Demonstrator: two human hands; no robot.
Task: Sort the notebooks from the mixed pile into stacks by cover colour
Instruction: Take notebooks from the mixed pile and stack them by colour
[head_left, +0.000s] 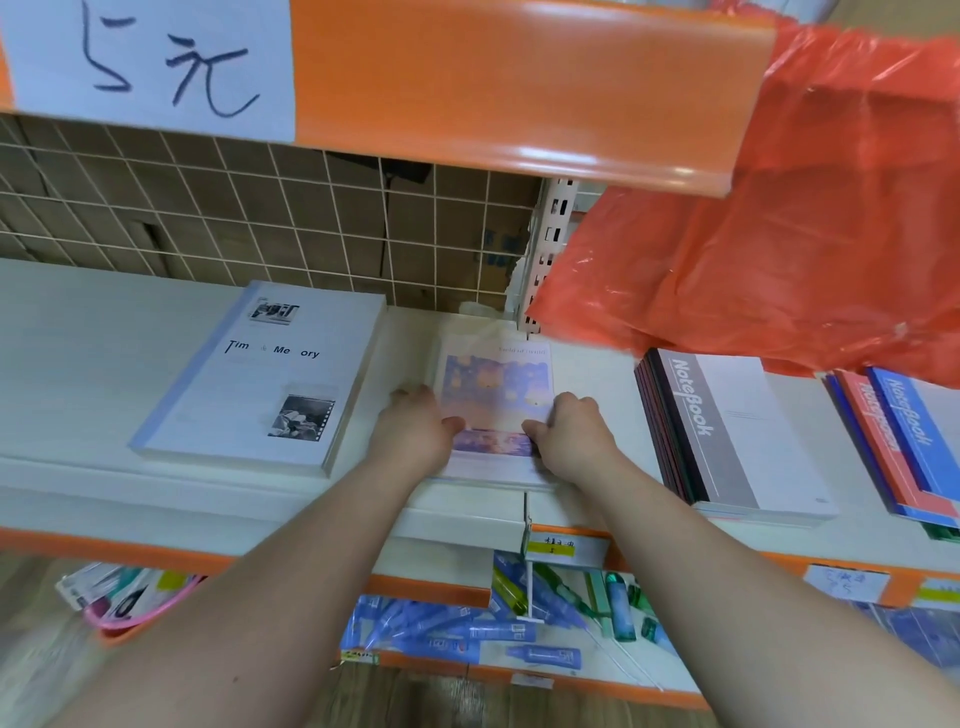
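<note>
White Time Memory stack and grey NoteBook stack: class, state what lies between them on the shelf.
Head view: the pastel purple notebook pile, with the left hand and right hand holding its near corners.

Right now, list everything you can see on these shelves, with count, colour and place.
white notebook stack: one, white, shelf left.
pastel notebook: one, purple-pink, shelf middle, atop a thin pile.
grey notebook stack: one, grey top, right of middle.
red notebook: one, red, far right.
blue notebook: one, blue, overlapping the red one.
plastic bag: one, orange-red, upper right.
price sign: one, white, upper shelf edge.
packets: many, mostly blue, lower shelf.
left hand: grips the pastel notebook's left edge.
right hand: grips its right edge.
</note>
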